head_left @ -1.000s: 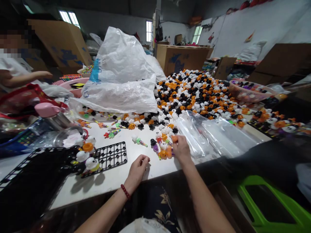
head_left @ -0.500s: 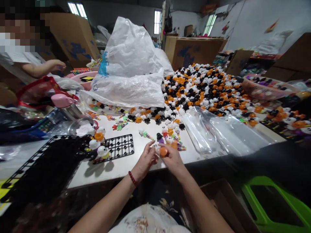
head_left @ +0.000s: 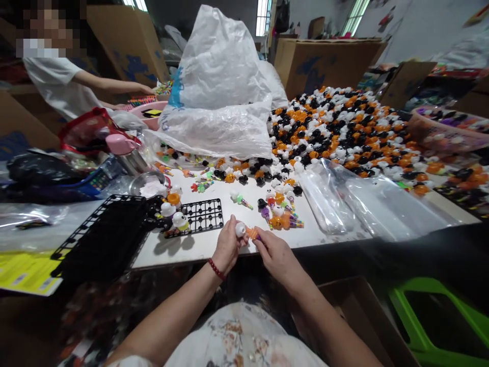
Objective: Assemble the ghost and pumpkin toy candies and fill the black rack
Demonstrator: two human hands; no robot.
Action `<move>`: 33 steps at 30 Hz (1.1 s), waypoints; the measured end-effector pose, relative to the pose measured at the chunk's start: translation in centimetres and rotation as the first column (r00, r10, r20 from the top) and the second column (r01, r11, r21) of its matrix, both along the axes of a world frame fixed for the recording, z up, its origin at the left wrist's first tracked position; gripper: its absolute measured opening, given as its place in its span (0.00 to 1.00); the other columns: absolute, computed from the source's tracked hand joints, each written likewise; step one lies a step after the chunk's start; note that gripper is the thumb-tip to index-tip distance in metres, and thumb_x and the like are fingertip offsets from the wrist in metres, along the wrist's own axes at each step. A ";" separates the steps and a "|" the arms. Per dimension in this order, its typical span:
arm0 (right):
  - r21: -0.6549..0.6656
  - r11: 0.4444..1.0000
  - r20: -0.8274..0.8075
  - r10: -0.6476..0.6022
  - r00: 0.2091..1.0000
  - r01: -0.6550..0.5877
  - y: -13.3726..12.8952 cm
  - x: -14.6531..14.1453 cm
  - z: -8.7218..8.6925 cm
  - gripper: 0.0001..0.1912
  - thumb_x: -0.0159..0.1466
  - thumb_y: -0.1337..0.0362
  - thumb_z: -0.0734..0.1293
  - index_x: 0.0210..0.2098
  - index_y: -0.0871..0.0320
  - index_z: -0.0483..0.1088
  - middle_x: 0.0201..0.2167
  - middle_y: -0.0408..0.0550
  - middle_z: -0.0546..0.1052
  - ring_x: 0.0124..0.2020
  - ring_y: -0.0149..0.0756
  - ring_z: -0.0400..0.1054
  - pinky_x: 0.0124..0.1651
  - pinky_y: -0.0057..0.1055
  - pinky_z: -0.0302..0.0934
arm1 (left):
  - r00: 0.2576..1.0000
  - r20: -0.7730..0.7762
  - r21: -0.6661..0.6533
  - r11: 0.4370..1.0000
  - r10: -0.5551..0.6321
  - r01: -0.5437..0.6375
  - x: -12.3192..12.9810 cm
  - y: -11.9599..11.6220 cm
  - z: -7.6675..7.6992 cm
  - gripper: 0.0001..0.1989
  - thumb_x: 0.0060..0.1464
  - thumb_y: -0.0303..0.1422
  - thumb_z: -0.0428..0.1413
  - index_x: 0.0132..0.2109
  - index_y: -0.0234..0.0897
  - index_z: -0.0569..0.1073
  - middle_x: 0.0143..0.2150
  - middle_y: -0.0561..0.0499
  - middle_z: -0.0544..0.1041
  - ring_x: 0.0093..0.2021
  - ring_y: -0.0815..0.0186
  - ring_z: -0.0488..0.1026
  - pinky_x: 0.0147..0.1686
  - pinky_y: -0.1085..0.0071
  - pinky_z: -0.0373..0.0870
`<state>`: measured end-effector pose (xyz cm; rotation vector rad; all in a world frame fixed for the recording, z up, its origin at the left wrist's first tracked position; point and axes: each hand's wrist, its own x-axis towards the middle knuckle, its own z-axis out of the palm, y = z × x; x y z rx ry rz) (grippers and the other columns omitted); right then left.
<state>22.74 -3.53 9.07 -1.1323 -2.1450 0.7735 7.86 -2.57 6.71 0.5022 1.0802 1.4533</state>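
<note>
Near the table's front edge, my left hand (head_left: 229,241) has its fingers wrapped round a small white head-shaped piece (head_left: 240,229). My right hand (head_left: 273,250) pinches an orange and purple piece (head_left: 252,233), whose orange end meets the white piece. Just beyond my right hand lies a cluster of small figures (head_left: 280,219) in orange, purple, red and white. A white and green figure (head_left: 240,199) lies behind my hands. To the left is a black grid rack (head_left: 204,215), with white, orange and black heads (head_left: 168,209) at its left end.
Behind stands a large white sack (head_left: 221,76) beside a big heap of orange, black and white pieces (head_left: 336,127). Clear plastic bags (head_left: 389,204) lie right. Black grids (head_left: 103,239) are stacked left. A person (head_left: 64,81) reaches over a pink basket (head_left: 153,120).
The view has shifted, so the scene sits further right and higher. The white piece now shows in my left hand, the orange piece points toward it, and the person's arm reaches further out.
</note>
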 end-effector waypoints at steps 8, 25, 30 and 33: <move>0.059 0.998 0.204 -0.029 0.979 0.017 -0.8 0.0 0.3 0.15 0.70 0.64 0.57 0.53 0.57 0.68 0.39 0.53 0.77 0.38 0.41 0.73 0.41 0.33 0.66 | 0.926 -0.378 0.056 0.998 -0.006 0.029 0.1 -0.9 -0.4 0.24 0.57 0.57 0.49 0.37 0.39 0.65 0.26 0.57 0.68 0.19 0.73 0.64 0.19 0.77 0.60; -0.140 0.990 0.031 -0.001 1.000 0.005 0.0 -1.1 -1.1 0.10 0.70 0.61 0.58 0.34 0.56 0.66 0.27 0.45 0.74 0.28 0.34 0.68 0.33 0.29 0.58 | 0.728 -0.685 -0.015 0.999 -0.035 0.033 0.7 -1.4 -1.2 0.24 0.64 0.51 0.39 0.32 0.39 0.65 0.26 0.54 0.67 0.27 0.66 0.65 0.31 0.69 0.63; 0.092 0.993 0.036 -0.079 0.996 0.076 4.2 0.2 -3.4 0.14 0.71 0.61 0.55 0.40 0.58 0.70 0.34 0.51 0.75 0.36 0.39 0.69 0.42 0.34 0.62 | 0.605 -0.796 0.016 1.000 -0.003 0.025 -1.6 -0.3 -1.9 0.16 0.66 0.44 0.39 0.38 0.41 0.64 0.29 0.54 0.68 0.30 0.64 0.68 0.34 0.68 0.63; 0.356 0.920 0.168 -0.236 0.957 0.164 7.2 0.6 -4.1 0.13 0.68 0.64 0.58 0.44 0.61 0.71 0.41 0.58 0.73 0.44 0.46 0.66 0.49 0.42 0.61 | 0.410 -0.910 0.082 0.996 0.057 0.042 -3.4 0.3 -3.2 0.09 0.65 0.39 0.43 0.41 0.41 0.64 0.35 0.50 0.71 0.37 0.61 0.69 0.39 0.65 0.63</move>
